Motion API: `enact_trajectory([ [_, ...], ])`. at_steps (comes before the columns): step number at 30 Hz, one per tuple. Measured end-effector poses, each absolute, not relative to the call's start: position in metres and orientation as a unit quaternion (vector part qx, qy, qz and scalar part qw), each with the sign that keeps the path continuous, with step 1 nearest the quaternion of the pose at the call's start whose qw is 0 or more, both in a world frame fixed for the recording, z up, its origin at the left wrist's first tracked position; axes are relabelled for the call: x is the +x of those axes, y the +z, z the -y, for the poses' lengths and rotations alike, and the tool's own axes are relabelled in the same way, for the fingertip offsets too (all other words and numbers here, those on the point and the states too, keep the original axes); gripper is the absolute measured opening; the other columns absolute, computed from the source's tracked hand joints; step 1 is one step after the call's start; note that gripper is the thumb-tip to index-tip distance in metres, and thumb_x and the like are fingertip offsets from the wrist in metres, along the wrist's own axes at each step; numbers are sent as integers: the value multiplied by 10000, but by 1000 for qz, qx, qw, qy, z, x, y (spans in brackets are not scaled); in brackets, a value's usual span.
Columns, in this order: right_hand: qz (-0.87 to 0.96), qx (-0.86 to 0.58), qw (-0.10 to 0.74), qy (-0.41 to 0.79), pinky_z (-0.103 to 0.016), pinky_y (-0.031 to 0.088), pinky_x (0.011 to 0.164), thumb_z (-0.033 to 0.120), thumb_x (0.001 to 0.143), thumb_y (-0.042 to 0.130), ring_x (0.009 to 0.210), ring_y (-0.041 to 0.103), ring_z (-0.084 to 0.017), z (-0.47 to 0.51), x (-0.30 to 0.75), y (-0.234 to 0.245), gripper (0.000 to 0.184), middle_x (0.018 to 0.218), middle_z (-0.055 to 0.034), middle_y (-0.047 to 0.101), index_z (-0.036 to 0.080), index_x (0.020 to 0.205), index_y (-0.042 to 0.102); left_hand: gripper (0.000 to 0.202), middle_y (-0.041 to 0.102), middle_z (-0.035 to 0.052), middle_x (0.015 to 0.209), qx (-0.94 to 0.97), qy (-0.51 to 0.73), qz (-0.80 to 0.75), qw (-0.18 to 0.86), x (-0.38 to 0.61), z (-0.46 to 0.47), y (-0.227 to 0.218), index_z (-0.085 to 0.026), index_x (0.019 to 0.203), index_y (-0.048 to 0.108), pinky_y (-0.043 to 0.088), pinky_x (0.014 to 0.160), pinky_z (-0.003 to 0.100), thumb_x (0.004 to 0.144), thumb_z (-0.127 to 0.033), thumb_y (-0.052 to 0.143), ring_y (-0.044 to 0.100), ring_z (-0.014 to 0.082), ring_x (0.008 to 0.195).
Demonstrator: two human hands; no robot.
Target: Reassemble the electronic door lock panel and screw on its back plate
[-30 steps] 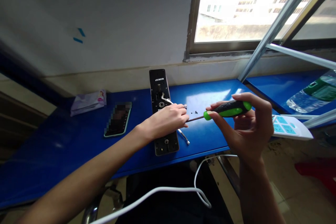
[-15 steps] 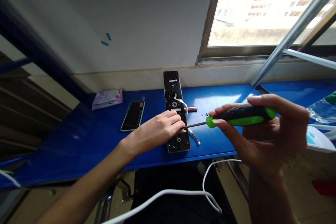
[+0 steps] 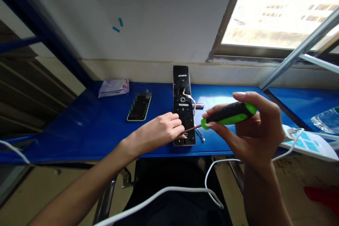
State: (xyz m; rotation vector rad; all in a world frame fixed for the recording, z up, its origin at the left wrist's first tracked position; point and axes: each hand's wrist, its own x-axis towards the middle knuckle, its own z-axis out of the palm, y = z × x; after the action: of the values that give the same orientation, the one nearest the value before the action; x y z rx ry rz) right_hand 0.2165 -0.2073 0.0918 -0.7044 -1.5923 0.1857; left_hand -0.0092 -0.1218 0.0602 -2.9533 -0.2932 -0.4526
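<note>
A long black door lock panel [image 3: 187, 119] lies lengthwise on the blue table, with holes, a round fitting and a white cable [image 3: 191, 97] on its upper face. My right hand [image 3: 261, 132] grips a green and black screwdriver [image 3: 229, 113] by the handle, thumb underneath and fingers over the top. Its thin shaft slopes down leftward to the fingertips of my left hand [image 3: 168, 127]. Those fingers are closed together over the panel's lower part, at the screwdriver's tip. Whatever they pinch there is hidden.
Left of the panel lie a phone [image 3: 140, 107] and a purple packet [image 3: 113, 87]. A copper-coloured cylinder [image 3: 198, 106] sits by the panel's right edge. At the right is a white power strip [image 3: 315, 147] with a plugged-in cord; a white cable [image 3: 159, 193] crosses in front of my lap.
The head view has shifted. My right hand and the screwdriver have moved left, closer to the panel, and the shaft tilts more steeply. My left fingers sit lower on the panel.
</note>
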Motion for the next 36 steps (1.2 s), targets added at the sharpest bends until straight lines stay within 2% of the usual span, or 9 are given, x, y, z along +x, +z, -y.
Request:
enact_trajectory([
  [5, 725, -322, 602, 91, -411, 713, 840, 0, 769, 850, 891, 814, -223, 207, 207, 85, 793, 1052, 3, 789, 333, 1441, 591, 264, 751, 52, 847, -961, -227, 156, -18, -21, 133, 32, -155, 904, 731, 519, 752, 316, 1076, -265, 564, 630, 188, 802],
  [8, 736, -329, 587, 78, -392, 701, 853, 28, 783, 857, 901, 812, -212, 208, 203, 81, 796, 1072, 3, 800, 349, 1456, 578, 193, 767, 55, 891, -916, -322, 212, -107, -23, 146, 10, -160, 984, 746, 553, 773, 302, 1061, -259, 598, 649, 172, 820],
  [13, 768, -329, 548, 39, -337, 693, 808, 78, 827, 843, 911, 816, -197, 208, 195, 76, 730, 1142, -18, 809, 328, 1459, 578, 117, 740, 59, 930, -866, -408, 256, -131, -22, 162, -14, -170, 1039, 762, 570, 786, 306, 982, -266, 728, 661, 183, 885],
  [20, 798, -329, 504, 19, -270, 667, 803, 113, 875, 815, 880, 807, -157, 208, 187, 73, 624, 1150, -26, 822, 284, 1431, 590, 235, 694, 54, 984, -865, -400, 266, -142, -27, 160, -29, -194, 1101, 775, 584, 825, 328, 923, -345, 796, 666, 198, 935],
  [28, 804, -327, 497, 13, -290, 672, 831, 121, 872, 821, 940, 813, -183, 205, 186, 63, 686, 1176, -51, 819, 302, 1482, 565, 248, 671, 45, 990, -866, -378, 266, -190, -32, 151, -39, -212, 1123, 775, 585, 809, 321, 911, -334, 813, 674, 198, 913],
  [30, 807, -334, 486, 23, -335, 661, 936, 140, 880, 816, 1088, 788, -215, 208, 187, 69, 685, 1290, -89, 778, 291, 1497, 563, 255, 666, 46, 1006, -861, -381, 270, -203, -32, 151, -42, -220, 1147, 773, 590, 827, 322, 919, -330, 804, 677, 196, 925],
  [33, 814, -336, 467, 81, -440, 589, 1106, 95, 961, 673, 1385, 634, -273, 214, 188, 79, 594, 1538, -129, 614, 263, 1519, 558, 317, 669, 54, 1057, -855, -386, 277, -208, -32, 149, -46, -227, 1199, 759, 595, 888, 344, 906, -332, 818, 681, 207, 984],
  [34, 811, -334, 471, 91, -444, 584, 1110, 65, 968, 639, 1394, 625, -272, 215, 188, 82, 576, 1533, -122, 619, 266, 1504, 579, 355, 671, 60, 1086, -855, -385, 279, -208, -32, 148, -47, -230, 1225, 749, 596, 913, 356, 897, -339, 827, 681, 217, 1016],
  [36, 799, -329, 499, 64, -384, 629, 1013, 51, 933, 694, 1228, 723, -239, 215, 188, 84, 538, 1342, -90, 743, 291, 1415, 668, 430, 673, 70, 1143, -856, -378, 286, -208, -32, 147, -48, -237, 1273, 729, 597, 956, 382, 879, -369, 841, 680, 235, 1070],
])
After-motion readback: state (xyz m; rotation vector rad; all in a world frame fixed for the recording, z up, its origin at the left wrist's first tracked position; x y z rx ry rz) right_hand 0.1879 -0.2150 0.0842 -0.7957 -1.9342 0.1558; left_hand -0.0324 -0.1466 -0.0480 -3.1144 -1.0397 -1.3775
